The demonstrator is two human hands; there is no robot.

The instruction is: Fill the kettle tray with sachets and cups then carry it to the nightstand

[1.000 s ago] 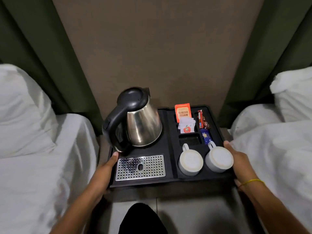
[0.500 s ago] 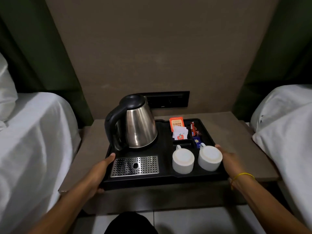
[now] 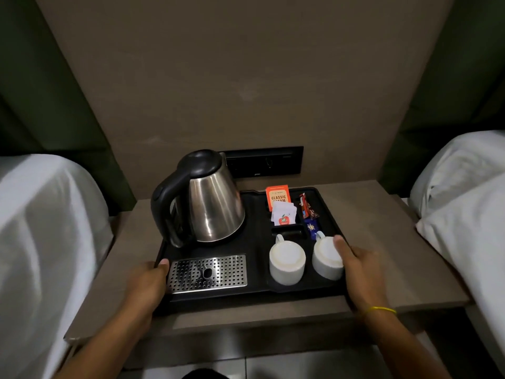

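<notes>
Close by, beds flanking tray, nightstand.

A taupe wall panel rises behind a grey-brown tabletop, with a black socket plate set low in it. Dark green padded panels flank it on both sides. A white-sheeted bed stands at the left, another bed at the right. Pale floor tiles show below. The light is dim.

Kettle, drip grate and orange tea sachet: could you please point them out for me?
kettle [image 3: 211, 206], head view, steel body
drip grate [image 3: 207, 273], head view, perforated top
orange tea sachet [image 3: 278, 195], head view, printed front
</notes>
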